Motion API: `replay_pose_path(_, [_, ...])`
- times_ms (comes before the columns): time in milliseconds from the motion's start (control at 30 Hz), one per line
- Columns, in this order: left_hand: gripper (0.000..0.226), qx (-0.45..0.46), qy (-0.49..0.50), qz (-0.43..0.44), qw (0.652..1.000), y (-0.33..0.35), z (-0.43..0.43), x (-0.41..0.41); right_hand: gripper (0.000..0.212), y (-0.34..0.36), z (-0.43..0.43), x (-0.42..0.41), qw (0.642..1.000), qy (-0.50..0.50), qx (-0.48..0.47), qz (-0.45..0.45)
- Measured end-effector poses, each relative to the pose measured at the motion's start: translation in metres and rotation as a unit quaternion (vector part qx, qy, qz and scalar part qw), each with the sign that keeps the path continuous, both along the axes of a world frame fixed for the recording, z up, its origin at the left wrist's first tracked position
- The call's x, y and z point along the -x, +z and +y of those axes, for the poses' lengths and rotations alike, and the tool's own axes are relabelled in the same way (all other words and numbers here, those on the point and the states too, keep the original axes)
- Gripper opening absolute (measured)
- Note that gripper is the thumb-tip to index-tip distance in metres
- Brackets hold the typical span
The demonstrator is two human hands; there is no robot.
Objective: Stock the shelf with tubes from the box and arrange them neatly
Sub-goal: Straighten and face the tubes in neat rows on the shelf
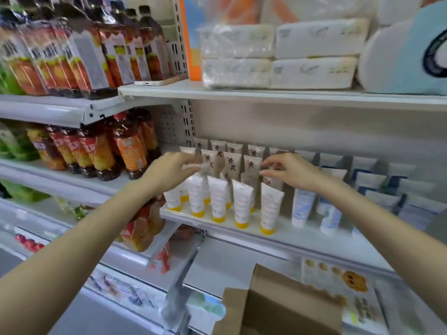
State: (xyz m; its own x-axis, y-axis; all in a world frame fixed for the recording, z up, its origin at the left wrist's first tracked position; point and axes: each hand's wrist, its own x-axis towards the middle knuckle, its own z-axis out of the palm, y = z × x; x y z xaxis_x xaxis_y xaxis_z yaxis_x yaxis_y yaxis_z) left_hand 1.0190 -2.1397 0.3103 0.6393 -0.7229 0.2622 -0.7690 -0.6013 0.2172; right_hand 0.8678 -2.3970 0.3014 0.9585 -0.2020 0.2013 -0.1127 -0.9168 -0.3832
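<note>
1. while both hands reached into the stock, the left hand (pixel 169 172) pinched the flat crimped end of a yellow-capped tube (pixel 196 189), one of a front block standing cap-down on the shelf (pixel 285 238).
2. the right hand (pixel 290 170) arched over the top of one of the cream tubes (pixel 232 163) just behind; blur hid whether it pinched or only touched.
3. these tubes looked light, soft-walled and a little slick. squeezing the belly would probably dent one, so the stiff crimp or the hard cap seemed the surer hold. balanced on narrow caps, they would likely topple in a chain if nudged.
4. the cream tubes carried two large red chinese characters, the upper resembling 黄; smaller print could not be read. the yellow-capped ones showed only faint, unreadable text.
5. the box (pixel 290 308) sat open below, its inside hidden; blue-and-white tubes (pixel 302 204) stood to the right.
</note>
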Motion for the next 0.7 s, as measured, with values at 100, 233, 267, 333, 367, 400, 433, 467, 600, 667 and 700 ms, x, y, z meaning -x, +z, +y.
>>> replay_pose_path(100, [0.035,0.013,-0.005,0.017,1.0,-0.003,0.023,-0.043,0.034,-0.005,0.022,-0.036,1.0,-0.025,-0.007,-0.003])
replay_pose_path(233, [0.03,0.049,-0.036,0.033,0.998,-0.002,0.052,-0.094,0.035,0.0,0.058,-0.089,0.998,-0.051,-0.032,-0.011])
replay_pose_path(267, [0.031,0.053,-0.045,0.041,0.997,-0.001,0.058,-0.104,0.035,0.002,0.068,-0.102,0.998,-0.051,-0.036,-0.01])
replay_pose_path(333, [0.033,0.047,-0.056,0.054,0.996,-0.001,0.065,-0.123,0.036,0.003,0.086,-0.122,0.998,-0.052,-0.033,-0.002])
replay_pose_path(367, [0.034,0.044,-0.06,0.061,0.995,0.0,0.066,-0.131,0.037,0.003,0.093,-0.13,0.998,-0.05,-0.029,0.006])
replay_pose_path(400, [0.035,0.046,-0.066,0.069,0.994,0.0,0.065,-0.137,0.038,0.003,0.097,-0.136,0.998,-0.049,-0.024,0.015])
replay_pose_path(433, [0.035,0.05,-0.073,0.076,0.993,0.0,0.064,-0.142,0.038,0.003,0.101,-0.141,0.998,-0.051,-0.02,0.026])
replay_pose_path(467, [0.035,0.057,-0.081,0.08,0.992,-0.001,0.061,-0.146,0.037,0.003,0.102,-0.145,0.998,-0.056,-0.018,0.037])
replay_pose_path(600, [0.035,0.072,-0.094,0.102,0.988,-0.012,0.05,-0.153,0.032,0.0,0.098,-0.158,0.994,-0.082,-0.021,0.068])
replay_pose_path(667, [0.033,0.064,-0.089,0.125,0.986,-0.019,0.043,-0.157,0.028,-0.003,0.095,-0.165,0.994,-0.08,-0.034,0.072])
replay_pose_path(700, [0.032,0.059,-0.089,0.135,0.985,-0.022,0.039,-0.159,0.028,-0.005,0.093,-0.168,0.993,-0.077,-0.041,0.077])
